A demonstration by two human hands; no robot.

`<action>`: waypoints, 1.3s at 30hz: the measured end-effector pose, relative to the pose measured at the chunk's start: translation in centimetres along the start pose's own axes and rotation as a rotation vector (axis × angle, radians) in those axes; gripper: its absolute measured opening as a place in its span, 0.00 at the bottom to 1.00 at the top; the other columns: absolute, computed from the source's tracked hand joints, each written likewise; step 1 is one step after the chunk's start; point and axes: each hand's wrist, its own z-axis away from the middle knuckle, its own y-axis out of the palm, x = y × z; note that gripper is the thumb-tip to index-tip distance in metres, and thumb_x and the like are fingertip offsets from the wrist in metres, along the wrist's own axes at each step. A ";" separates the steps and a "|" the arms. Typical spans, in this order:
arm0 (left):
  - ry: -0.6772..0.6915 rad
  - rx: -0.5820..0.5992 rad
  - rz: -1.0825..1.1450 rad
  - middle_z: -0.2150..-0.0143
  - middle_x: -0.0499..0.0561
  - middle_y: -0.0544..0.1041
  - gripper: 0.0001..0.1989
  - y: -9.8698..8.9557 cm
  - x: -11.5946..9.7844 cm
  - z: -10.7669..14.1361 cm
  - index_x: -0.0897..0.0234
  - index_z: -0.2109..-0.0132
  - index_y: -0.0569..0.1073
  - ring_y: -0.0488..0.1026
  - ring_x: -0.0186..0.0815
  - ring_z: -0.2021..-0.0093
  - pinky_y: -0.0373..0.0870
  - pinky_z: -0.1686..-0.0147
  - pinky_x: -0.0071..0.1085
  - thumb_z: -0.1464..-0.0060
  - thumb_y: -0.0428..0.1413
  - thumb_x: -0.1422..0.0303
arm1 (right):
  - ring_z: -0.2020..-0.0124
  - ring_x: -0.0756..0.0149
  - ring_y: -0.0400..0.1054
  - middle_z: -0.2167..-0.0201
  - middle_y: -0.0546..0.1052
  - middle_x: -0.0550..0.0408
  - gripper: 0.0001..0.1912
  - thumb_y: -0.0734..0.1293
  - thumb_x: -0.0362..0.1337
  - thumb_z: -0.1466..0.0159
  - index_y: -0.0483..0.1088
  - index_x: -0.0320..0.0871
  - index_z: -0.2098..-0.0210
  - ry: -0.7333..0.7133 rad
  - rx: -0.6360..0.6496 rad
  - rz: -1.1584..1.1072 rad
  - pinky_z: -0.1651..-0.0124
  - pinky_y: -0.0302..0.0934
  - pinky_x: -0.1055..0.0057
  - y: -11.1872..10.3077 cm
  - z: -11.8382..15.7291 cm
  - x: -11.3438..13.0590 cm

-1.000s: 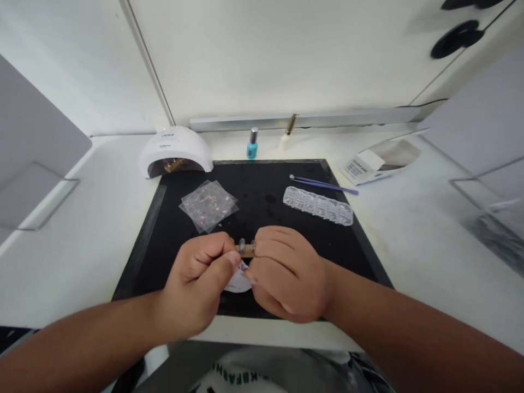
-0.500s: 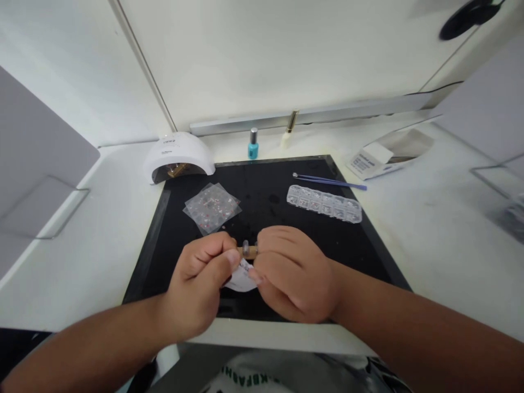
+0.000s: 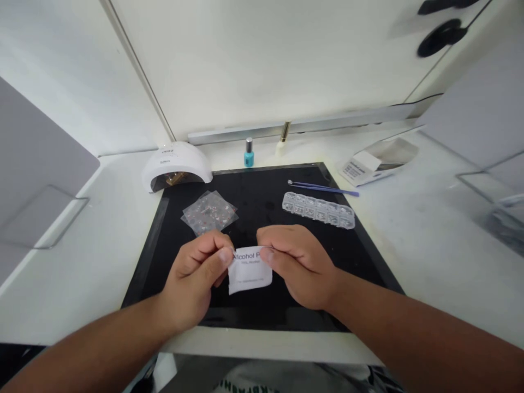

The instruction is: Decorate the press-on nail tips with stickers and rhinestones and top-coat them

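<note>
A white alcohol pad packet with printed lettering is held flat over the black mat, its face toward me. My left hand pinches its upper left corner between thumb and forefinger. At the upper right corner, my right hand grips it with the thumb on top and the fingers curled behind. Whether the packet's top edge is torn cannot be made out. Just beyond my left hand lie overlapping clear sticker sheets with small red and white designs.
A clear compartment case and blue tweezers lie on the mat's right side. Behind stand a white nail lamp, a turquoise polish bottle and a gold-capped bottle. An opened alcohol pad box sits at right.
Both hands have turned, so the packet, bent and mostly covered before, now shows its printed face. The brown and clear item seen between my fingers is out of sight. The view has shifted slightly.
</note>
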 end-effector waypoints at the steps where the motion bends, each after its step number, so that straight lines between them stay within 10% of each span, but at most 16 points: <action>1: -0.008 0.020 -0.011 0.79 0.43 0.61 0.16 -0.1 0.1 0.0 0.64 0.71 0.69 0.55 0.28 0.77 0.53 0.77 0.26 0.39 0.57 0.59 | 0.80 0.76 0.51 0.81 0.56 0.64 0.15 0.57 0.32 0.33 0.54 0.44 0.77 0.012 0.005 -0.006 0.75 0.47 0.74 0.0 0.0 0.0; 12: 0.029 0.252 -0.258 0.75 0.45 0.65 0.14 -0.6 -1.5 -0.6 0.65 0.70 0.70 0.59 0.28 0.74 0.56 0.74 0.25 0.37 0.55 0.63 | 0.80 0.76 0.52 0.82 0.56 0.65 0.17 0.58 0.33 0.35 0.53 0.43 0.79 0.030 0.206 -0.001 0.75 0.46 0.75 -0.3 -0.3 0.0; 21: 0.196 -0.091 -0.004 0.73 0.44 0.66 0.09 0.3 -0.9 -0.8 0.63 0.69 0.75 0.63 0.28 0.72 0.60 0.73 0.26 0.40 0.58 0.68 | 0.76 0.73 0.57 0.77 0.63 0.61 0.12 0.61 0.38 0.35 0.61 0.42 0.75 0.208 0.178 -0.131 0.73 0.51 0.74 -0.1 -0.3 0.1; 28: 0.093 0.241 -0.322 0.73 0.45 0.64 0.11 -0.6 -1.4 -0.6 0.65 0.71 0.68 0.60 0.30 0.71 0.56 0.71 0.29 0.40 0.57 0.69 | 0.78 0.75 0.53 0.79 0.60 0.64 0.13 0.61 0.34 0.35 0.60 0.43 0.76 0.260 -0.084 -0.216 0.75 0.48 0.75 0.1 0.1 0.1; 39: 0.206 0.312 -0.561 0.75 0.42 0.64 0.13 -0.6 -2.8 -0.6 0.65 0.72 0.64 0.60 0.25 0.74 0.57 0.72 0.23 0.37 0.50 0.74 | 0.77 0.74 0.55 0.79 0.62 0.62 0.13 0.58 0.29 0.35 0.57 0.43 0.76 0.010 0.311 0.173 0.72 0.50 0.75 -0.1 -0.4 1.0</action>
